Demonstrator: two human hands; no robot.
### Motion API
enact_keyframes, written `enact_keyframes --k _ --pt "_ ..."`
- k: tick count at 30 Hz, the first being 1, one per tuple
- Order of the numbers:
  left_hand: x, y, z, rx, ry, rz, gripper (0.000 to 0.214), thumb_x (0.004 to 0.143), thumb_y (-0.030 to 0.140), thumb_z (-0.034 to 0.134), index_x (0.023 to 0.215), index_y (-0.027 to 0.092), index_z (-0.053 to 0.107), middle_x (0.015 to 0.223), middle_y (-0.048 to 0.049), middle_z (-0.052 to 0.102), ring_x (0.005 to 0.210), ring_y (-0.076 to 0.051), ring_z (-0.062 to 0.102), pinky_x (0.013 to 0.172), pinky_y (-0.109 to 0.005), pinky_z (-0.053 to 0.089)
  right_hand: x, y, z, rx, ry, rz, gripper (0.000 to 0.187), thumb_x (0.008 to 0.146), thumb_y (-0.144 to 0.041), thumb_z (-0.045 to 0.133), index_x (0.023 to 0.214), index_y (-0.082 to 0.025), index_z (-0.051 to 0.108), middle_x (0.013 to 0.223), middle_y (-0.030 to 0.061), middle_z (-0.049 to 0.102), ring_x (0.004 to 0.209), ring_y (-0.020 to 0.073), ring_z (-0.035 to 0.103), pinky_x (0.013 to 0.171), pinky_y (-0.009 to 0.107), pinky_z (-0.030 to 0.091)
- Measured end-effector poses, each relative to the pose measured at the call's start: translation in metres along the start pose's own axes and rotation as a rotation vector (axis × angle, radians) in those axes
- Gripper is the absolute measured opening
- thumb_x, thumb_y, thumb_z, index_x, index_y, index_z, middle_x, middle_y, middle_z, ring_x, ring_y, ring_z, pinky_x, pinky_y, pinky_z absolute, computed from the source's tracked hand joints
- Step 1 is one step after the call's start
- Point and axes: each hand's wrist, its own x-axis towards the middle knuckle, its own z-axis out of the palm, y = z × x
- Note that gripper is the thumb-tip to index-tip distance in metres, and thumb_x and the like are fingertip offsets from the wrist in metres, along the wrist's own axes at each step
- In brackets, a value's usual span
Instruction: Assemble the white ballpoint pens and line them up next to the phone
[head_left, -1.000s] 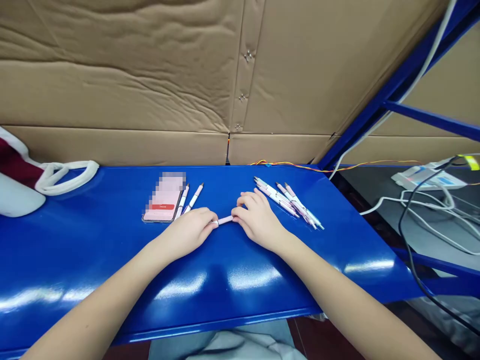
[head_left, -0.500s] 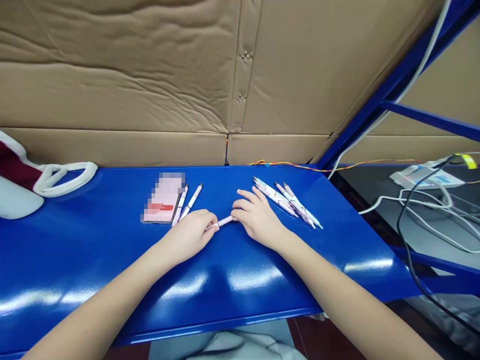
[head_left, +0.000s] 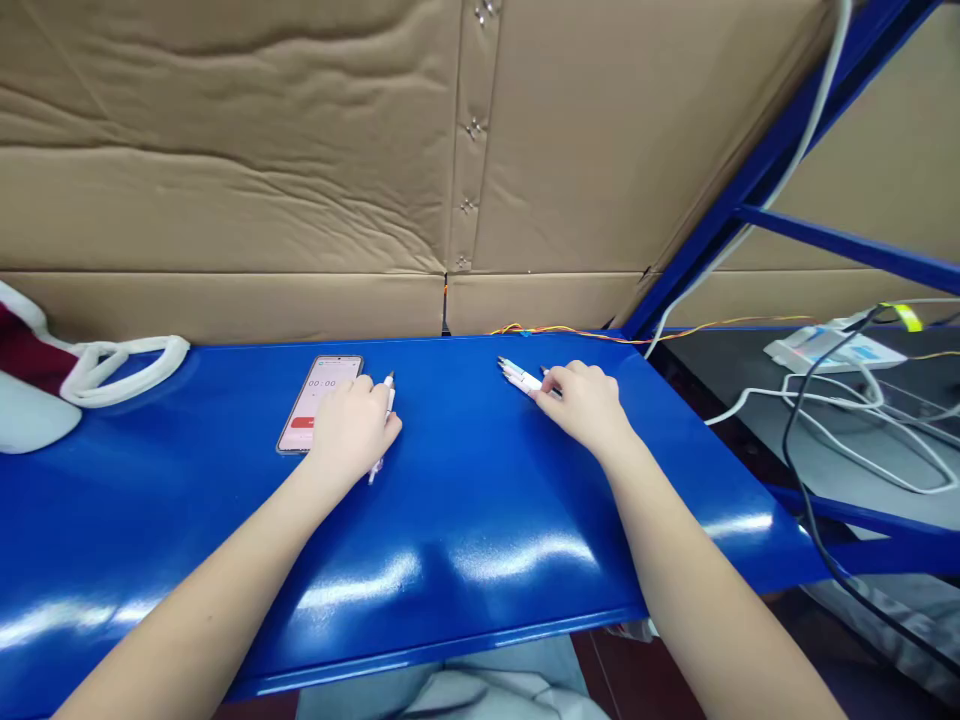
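At the phone's right edge, my left hand (head_left: 351, 425) is closed with a slim white pen (head_left: 389, 392) at its fingers. The pen's dark tip sticks out past them, and a pen end shows below the palm; other pens there are hidden by the hand. On the right, my right hand (head_left: 583, 408) has its thumb and fingers curled onto the pile of white pens (head_left: 517, 376). Several pen tips point out to the left of that hand, while the rest of the pile is covered. A phone (head_left: 306, 408) showing 00:00 lies partly under my left hand.
Everything lies on a glossy blue table (head_left: 450, 480). A white-handled object (head_left: 124, 370) stands at the far left. Cardboard (head_left: 300, 150) walls off the back. To the right are a blue metal frame (head_left: 847, 245) and tangled white cables (head_left: 840, 420).
My left hand has moved left and up, carrying the pen from the middle to beside the phone. My right hand left that pen and moved right onto the pile.
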Motion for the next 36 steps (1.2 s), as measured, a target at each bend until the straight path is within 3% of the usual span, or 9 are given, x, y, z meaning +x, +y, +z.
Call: enact_keyframes --k 7,15,18,23,28,30,32,34,36 --pt "0.001 -0.008 0.008 -0.069 0.016 -0.002 0.024 0.081 0.021 0.04 0.087 0.015 0.062 0.083 -0.0132 0.06 0.076 -0.027 0.057 0.064 -0.036 0.043 -0.001 -0.003 0.008 -0.065 -0.046 -0.013 0.021 0.077 -0.036 0.058 0.083 -0.017 0.066 0.091 0.014 0.061 0.086 0.0284 0.056 0.07 0.036 0.039" --pt "-0.004 -0.015 0.007 -0.143 -0.022 0.023 0.037 0.087 0.039 0.042 0.098 0.014 0.066 0.092 -0.014 0.061 0.088 -0.03 0.057 0.076 -0.04 0.044 0.0 -0.007 0.008 -0.091 -0.039 -0.039 0.018 0.076 -0.028 0.055 0.07 -0.015 0.065 0.086 0.0155 0.064 0.088 0.031 0.057 0.072 0.04 0.04" --pt "-0.009 -0.009 0.0 -0.259 0.046 0.023 0.038 0.088 0.043 0.043 0.098 0.015 0.066 0.094 -0.0121 0.061 0.091 -0.028 0.056 0.08 -0.041 0.044 -0.008 -0.019 0.004 0.214 -0.098 -0.034 0.017 0.076 -0.029 0.053 0.065 -0.017 0.06 0.069 0.006 0.062 0.078 0.0229 0.059 0.073 0.037 0.042" --pt "-0.02 0.019 -0.013 -0.79 0.024 0.075 0.033 0.091 0.042 0.04 0.101 0.021 0.064 0.093 -0.0045 0.063 0.088 -0.019 0.057 0.082 -0.034 0.046 -0.04 -0.071 0.005 1.088 -0.45 -0.051 0.015 0.08 -0.033 0.051 0.075 -0.019 0.052 0.064 -0.001 0.059 0.056 0.0119 0.055 0.056 0.024 0.044" --pt "-0.029 0.035 -0.022 -1.129 -0.119 -0.014 0.026 0.089 0.04 0.043 0.089 0.018 0.058 0.081 -0.0018 0.065 0.072 -0.015 0.061 0.066 -0.029 0.05 -0.057 -0.094 0.008 1.325 -0.649 -0.148 0.015 0.082 -0.032 0.051 0.083 -0.017 0.051 0.066 -0.0004 0.061 0.055 0.0098 0.054 0.058 0.024 0.046" --pt "-0.031 0.032 -0.024 -1.095 -0.123 -0.037 0.025 0.089 0.041 0.043 0.091 0.019 0.056 0.077 -0.0006 0.066 0.069 -0.015 0.062 0.062 -0.027 0.05 -0.052 -0.084 0.005 1.266 -0.554 -0.175 0.02 0.081 -0.031 0.054 0.095 -0.016 0.054 0.076 0.0023 0.064 0.063 0.0115 0.058 0.064 0.027 0.049" --pt "-0.032 0.027 -0.025 -0.871 -0.063 0.028 0.025 0.09 0.04 0.042 0.093 0.02 0.057 0.078 -0.0007 0.066 0.071 -0.016 0.062 0.063 -0.027 0.048 -0.046 -0.07 0.002 1.116 -0.28 -0.234 0.025 0.084 -0.033 0.053 0.104 -0.018 0.055 0.088 0.0046 0.064 0.076 0.0143 0.06 0.071 0.03 0.05" --pt "-0.033 0.024 -0.023 -0.587 0.026 0.151 0.024 0.092 0.037 0.041 0.095 0.021 0.059 0.083 -0.0027 0.065 0.076 -0.018 0.061 0.068 -0.029 0.046 -0.04 -0.058 0.0 0.892 -0.061 -0.398 0.024 0.085 -0.031 0.053 0.106 -0.02 0.058 0.098 0.0071 0.062 0.091 0.0179 0.058 0.082 0.034 0.047" --pt "-0.033 0.023 -0.02 -0.403 0.101 0.252 0.025 0.094 0.033 0.038 0.098 0.02 0.06 0.087 -0.005 0.064 0.081 -0.019 0.059 0.073 -0.032 0.045 -0.038 -0.052 0.0 0.685 0.022 -0.543 0.022 0.087 -0.029 0.053 0.104 -0.021 0.062 0.104 0.0083 0.06 0.1 0.0204 0.054 0.09 0.038 0.043"
